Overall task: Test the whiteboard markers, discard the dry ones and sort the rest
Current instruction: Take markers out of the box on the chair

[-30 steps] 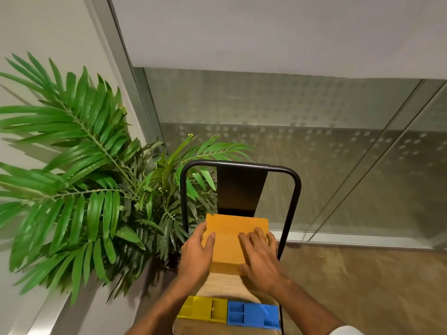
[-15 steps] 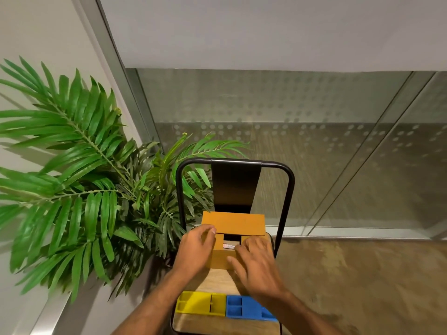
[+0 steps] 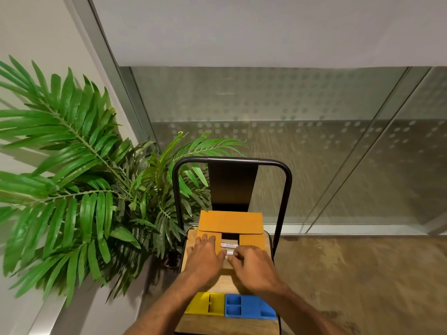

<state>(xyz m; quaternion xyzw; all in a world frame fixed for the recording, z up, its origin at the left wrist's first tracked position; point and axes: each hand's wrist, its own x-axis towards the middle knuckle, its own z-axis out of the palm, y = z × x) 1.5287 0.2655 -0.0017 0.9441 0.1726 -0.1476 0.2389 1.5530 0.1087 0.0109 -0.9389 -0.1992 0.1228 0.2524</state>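
Observation:
An orange-brown cardboard box (image 3: 231,221) lies on the wooden seat of a chair (image 3: 227,326). Its rear lid stands up and its side flaps are spread. Through the gap shows a white marker (image 3: 229,244) with a red label. My left hand (image 3: 205,257) presses down on the left flap. My right hand (image 3: 254,264) holds the right flap, fingertips at the edge of the opening beside the marker. The rest of the box's contents are hidden.
A yellow tray (image 3: 200,304) and a blue tray (image 3: 251,308), both with compartments, sit side by side at the seat's front edge. The chair's black backrest (image 3: 232,184) rises behind the box. A leafy plant (image 3: 79,170) stands left, a frosted glass wall (image 3: 314,141) behind.
The box was closed with both hands on its lid. The lid has since swung up and back, the side flaps have parted, and a marker has come into sight.

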